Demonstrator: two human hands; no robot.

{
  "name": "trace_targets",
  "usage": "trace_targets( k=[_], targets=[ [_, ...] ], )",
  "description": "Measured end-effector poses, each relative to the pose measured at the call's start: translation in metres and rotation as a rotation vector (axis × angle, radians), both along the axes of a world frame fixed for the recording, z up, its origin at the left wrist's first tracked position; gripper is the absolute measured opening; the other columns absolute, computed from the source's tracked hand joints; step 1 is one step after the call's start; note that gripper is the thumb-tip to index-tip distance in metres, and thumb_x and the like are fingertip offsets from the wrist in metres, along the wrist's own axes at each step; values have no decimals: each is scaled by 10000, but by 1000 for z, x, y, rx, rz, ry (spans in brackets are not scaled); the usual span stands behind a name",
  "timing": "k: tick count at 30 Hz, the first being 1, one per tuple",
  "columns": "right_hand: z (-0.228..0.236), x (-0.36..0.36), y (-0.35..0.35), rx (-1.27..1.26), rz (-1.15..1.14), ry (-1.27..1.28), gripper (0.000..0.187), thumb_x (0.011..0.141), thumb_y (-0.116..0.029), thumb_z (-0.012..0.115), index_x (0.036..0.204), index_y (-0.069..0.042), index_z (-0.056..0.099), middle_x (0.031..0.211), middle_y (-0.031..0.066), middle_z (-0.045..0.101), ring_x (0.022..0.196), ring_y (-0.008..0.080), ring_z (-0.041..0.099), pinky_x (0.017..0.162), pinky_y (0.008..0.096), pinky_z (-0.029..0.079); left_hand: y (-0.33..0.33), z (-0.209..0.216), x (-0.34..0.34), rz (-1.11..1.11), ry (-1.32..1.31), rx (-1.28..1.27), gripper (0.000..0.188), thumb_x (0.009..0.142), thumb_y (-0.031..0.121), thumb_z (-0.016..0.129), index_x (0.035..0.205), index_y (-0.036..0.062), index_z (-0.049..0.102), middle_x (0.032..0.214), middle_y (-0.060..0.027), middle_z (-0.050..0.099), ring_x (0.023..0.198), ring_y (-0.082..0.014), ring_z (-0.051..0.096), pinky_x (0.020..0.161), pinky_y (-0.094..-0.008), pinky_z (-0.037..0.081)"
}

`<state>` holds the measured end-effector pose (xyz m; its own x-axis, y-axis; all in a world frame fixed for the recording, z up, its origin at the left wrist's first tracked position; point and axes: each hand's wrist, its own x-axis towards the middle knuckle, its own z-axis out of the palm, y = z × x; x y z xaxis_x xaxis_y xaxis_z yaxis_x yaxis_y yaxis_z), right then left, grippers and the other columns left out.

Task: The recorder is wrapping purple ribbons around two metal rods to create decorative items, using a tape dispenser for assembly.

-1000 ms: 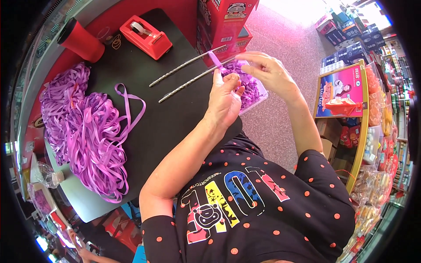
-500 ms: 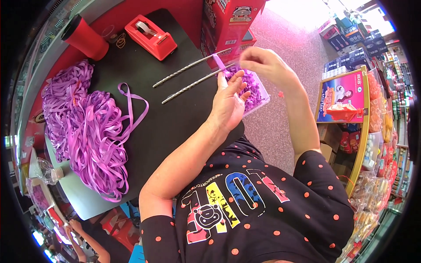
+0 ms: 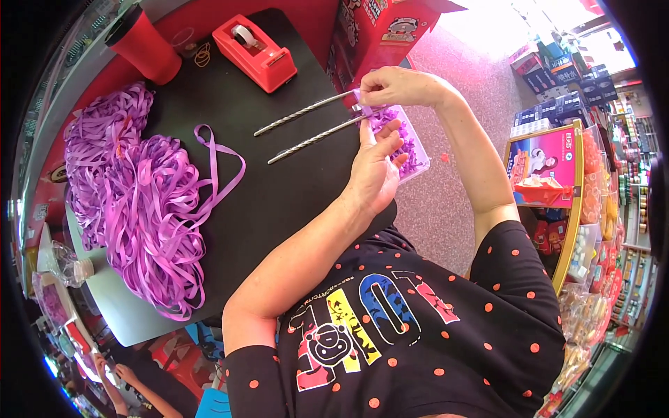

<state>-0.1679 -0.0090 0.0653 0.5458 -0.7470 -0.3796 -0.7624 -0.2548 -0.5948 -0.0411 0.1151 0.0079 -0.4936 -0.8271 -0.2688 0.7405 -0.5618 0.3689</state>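
Two silvery twisted drill bits, the far one [image 3: 303,118] and the near one [image 3: 313,141], jut out side by side over the black tabletop. A purple ribbon [image 3: 365,104] spans them at their right ends. My left hand [image 3: 376,164], palm up, pinches the ribbon at the near bit, its other fingers loosely curled. With fingertips together, my right hand [image 3: 401,86] holds the ribbon beside the far bit and partly hides it. Just beyond my left fingers, a clear plastic box [image 3: 418,169] holds many small purple ribbon pieces [image 3: 412,144].
A large heap of purple ribbon [image 3: 150,216] covers the table's left side, a loose loop [image 3: 226,150] trailing from it. Farther back stand a red tape dispenser [image 3: 254,52] and a red tumbler [image 3: 146,49]. A red carton [image 3: 380,35] stands behind my right hand; stocked shelves line the right.
My right hand has come left and down onto the ribbon at the far bit. My left hand keeps its pinch. The view has shifted slightly.
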Motion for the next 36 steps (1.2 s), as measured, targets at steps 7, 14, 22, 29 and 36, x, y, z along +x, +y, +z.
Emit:
trace_targets(
  k=[7,14,22,29,36],
  targets=[
    [2,4,7,-106,-46,58,277,832,-275,606,898,-11,659,794,92,650,726,167,601,687,316,469,1,-1,-1,0,-12,2,802,894,149,601,1486,243,68,1318,-6,451,1054,-158,411,941,-379,314],
    [6,11,24,-248,-200,137,287,807,-287,644,893,-15,669,761,105,651,710,189,619,693,329,480,-1,0,1,3,-8,4,843,862,97,611,1486,247,64,1289,-18,465,1033,-150,438,921,-371,330],
    [-22,-12,25,-158,-328,-196,314,845,-298,633,981,-19,680,892,85,681,836,177,638,779,313,491,-2,-2,3,-4,55,10,834,802,-17,563,1463,260,137,1179,-51,488,1032,-168,471,916,-370,333],
    [-104,-14,33,536,-692,-963,275,894,-195,621,1098,-12,626,981,47,656,850,122,613,736,248,503,2,1,1,8,89,120,859,798,-31,532,1479,270,104,1055,-52,557,1005,-199,513,916,-372,376],
    [-138,3,20,861,-457,-1384,365,813,-181,711,1119,-12,605,951,47,617,829,121,589,676,203,487,2,4,6,-5,80,152,906,808,-23,540,1498,265,28,1088,-57,574,1041,-203,518,937,-382,371]
  ],
)
